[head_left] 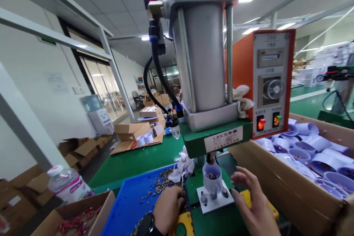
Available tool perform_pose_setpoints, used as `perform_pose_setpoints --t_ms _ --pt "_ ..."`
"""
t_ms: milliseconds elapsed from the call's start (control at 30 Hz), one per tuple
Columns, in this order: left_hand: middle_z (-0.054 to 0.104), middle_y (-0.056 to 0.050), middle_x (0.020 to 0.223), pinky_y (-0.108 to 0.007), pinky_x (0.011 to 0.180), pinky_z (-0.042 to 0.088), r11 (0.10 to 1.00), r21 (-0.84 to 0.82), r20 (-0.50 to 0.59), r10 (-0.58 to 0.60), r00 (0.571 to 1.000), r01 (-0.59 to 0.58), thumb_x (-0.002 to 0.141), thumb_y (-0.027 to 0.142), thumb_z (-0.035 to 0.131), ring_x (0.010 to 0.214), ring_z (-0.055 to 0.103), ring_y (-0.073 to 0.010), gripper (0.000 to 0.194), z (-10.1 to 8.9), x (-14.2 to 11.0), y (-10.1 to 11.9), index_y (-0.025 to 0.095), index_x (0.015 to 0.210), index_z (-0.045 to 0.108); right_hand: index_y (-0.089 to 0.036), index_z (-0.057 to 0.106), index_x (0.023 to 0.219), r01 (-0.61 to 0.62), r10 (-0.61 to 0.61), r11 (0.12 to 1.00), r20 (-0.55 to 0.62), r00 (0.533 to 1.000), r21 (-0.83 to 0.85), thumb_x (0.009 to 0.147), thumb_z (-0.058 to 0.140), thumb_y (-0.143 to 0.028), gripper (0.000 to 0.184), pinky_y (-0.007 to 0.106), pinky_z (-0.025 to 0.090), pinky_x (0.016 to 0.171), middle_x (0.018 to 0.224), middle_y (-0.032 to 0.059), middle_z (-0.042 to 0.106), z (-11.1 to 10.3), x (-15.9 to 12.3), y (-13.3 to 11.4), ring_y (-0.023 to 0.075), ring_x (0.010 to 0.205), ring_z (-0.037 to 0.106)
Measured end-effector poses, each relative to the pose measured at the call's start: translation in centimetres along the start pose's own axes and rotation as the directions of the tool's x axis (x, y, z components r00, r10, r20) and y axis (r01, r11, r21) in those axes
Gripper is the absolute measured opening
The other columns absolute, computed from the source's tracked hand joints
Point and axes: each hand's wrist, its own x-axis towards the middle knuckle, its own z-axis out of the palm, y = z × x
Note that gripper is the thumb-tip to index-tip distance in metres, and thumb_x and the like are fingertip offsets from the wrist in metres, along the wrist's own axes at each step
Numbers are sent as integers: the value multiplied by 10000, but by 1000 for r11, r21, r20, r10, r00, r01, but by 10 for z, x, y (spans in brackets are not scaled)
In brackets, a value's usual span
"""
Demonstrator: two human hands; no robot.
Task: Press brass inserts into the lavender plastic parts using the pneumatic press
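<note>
A green and grey pneumatic press (206,81) stands in front of me. Under its ram a white cup-shaped part (212,177) sits on a small white fixture plate (214,201). My right hand (253,202) hovers just right of that cup with fingers spread, holding nothing. My left hand (168,208), wearing a dark watch, rests curled at the right edge of a blue tray (127,206) of several small metal pieces (162,184). Its fingertips are hidden, so what they hold is unclear.
A cardboard box (287,188) of white cup parts (306,151) stands at right. An orange control box (267,81) hangs on the press. At lower left are a carton with red pieces (76,223) and a plastic bottle (68,184). Yellow button housings (184,225) sit near me.
</note>
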Motion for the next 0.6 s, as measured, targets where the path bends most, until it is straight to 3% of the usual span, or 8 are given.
perform_pose_setpoints --t_ms 133,200,267,333,467,533,600 --pt "732 -25 853 -223 687 395 997 -73 -60 -35 998 31 810 182 494 821 647 -151 184 0 -1 -3 212 787 673 -284 253 1436 37 -83 974 200 976 223 834 575 -325 684 347 454 1004 1343 81 523 24 16 -21 210 1200 546" --pt "731 -22 833 -220 673 385 995 -101 -72 -28 997 20 810 181 509 799 642 -147 170 0 -1 -3 208 767 672 -285 262 1443 3 -77 962 260 963 272 802 607 -283 728 346 439 1026 1385 74 501 33 24 -29 218 1243 519" --pt "728 -19 801 -220 660 375 995 -99 -78 -23 997 15 807 161 512 767 640 -141 171 1 -1 -3 204 746 666 -269 307 1423 -46 -36 951 258 966 305 789 621 -262 707 334 452 1009 1356 76 528 41 30 -36 217 1206 547" --pt "724 -17 773 -223 650 367 995 -97 -85 -23 996 14 816 154 503 741 637 -139 185 2 -1 -2 201 728 659 -244 316 1407 -73 9 931 177 984 358 804 617 -282 675 322 490 953 1289 95 569 46 30 -41 205 1095 608" --pt "726 -27 809 -239 683 384 993 -115 -117 -6 993 -8 867 221 470 771 639 -152 220 2 -3 -1 209 761 662 -229 379 1347 -3 37 925 -83 996 381 806 641 -288 604 369 526 909 1232 119 591 44 -2 -37 237 1062 625" --pt "732 -28 896 -248 755 408 991 -135 -136 1 991 -19 883 230 445 853 644 -159 231 2 -4 -2 221 842 672 -266 495 1249 76 -71 939 -27 997 336 772 685 -249 514 384 552 865 1158 96 630 38 -30 -31 270 1078 621" --pt "731 -30 980 -264 832 425 985 -172 -165 2 986 -31 887 223 426 934 644 -167 250 2 -6 -2 229 914 675 -287 579 1151 124 -173 943 137 975 308 795 682 -272 371 361 572 788 1096 71 649 31 -54 -27 249 1025 634"
